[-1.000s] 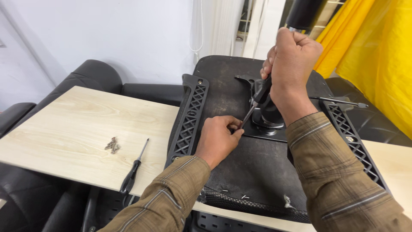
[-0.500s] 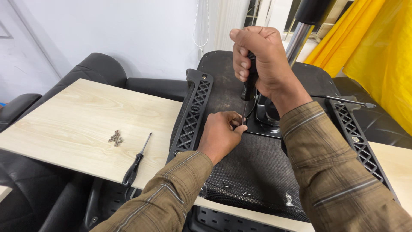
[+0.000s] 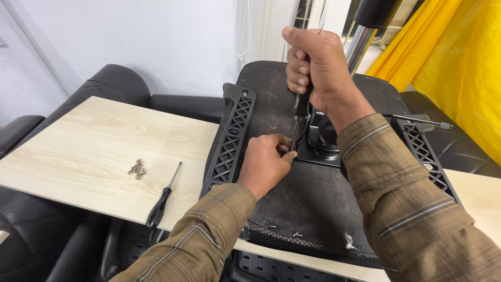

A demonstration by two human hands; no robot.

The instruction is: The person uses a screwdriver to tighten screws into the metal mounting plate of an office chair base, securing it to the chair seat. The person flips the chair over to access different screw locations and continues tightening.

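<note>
Gripping a screwdriver (image 3: 298, 112) upright from above, the right hand (image 3: 318, 68) is clenched while left hand (image 3: 266, 163) fingers pinch its tip.

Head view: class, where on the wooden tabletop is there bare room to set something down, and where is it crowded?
The wooden tabletop is bare from its far left edge across to the screws and spare screwdriver. A bare strip shows at the right edge, past the upturned chair seat. It is crowded at the seat's centre, where left hand and right hand work.
</note>
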